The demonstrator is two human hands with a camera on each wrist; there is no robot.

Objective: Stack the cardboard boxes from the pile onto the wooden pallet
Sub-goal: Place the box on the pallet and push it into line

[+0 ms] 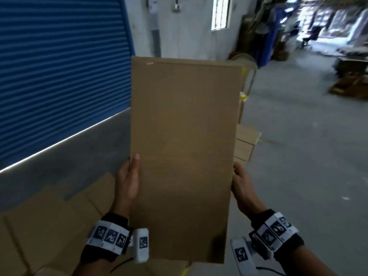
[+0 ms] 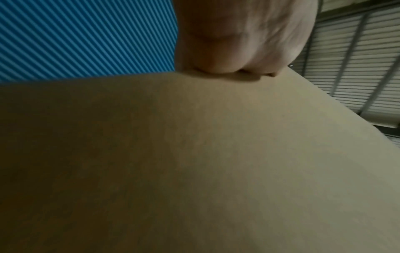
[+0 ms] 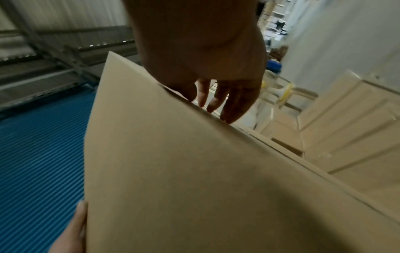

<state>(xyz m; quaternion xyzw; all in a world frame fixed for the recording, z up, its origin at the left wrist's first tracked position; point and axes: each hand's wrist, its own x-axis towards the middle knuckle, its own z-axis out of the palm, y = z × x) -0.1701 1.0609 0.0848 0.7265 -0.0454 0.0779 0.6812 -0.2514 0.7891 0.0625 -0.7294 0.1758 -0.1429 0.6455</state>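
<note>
- Brown cardboard box (image 1: 183,156), flat and tall, is held upright off the floor between both hands, in front of the person.
- Its left edge is gripped by the left hand (image 1: 127,182): the thumb is laid on the near face and the fingers are wrapped behind, out of sight.
- Its right edge is held by the right hand (image 1: 242,188); in the right wrist view the fingers (image 3: 216,101) are seen curled over that edge onto the far side.
- In the left wrist view little but the palm (image 2: 238,37) against the cardboard edge (image 2: 194,154) can be made out.
- Flattened cardboard boxes (image 1: 49,216) are spread on the floor below and to the left of the held box, and more (image 1: 246,142) are seen just behind its right edge.
- A blue roller shutter (image 1: 59,72) is seen to the left of the held box, with a grey concrete floor (image 1: 298,156) to its right.
- Blurred shelving and goods (image 1: 328,26) are seen far beyond the box, to its upper right.
- Marker-printed wristbands (image 1: 108,237) are worn on both wrists below the box.
</note>
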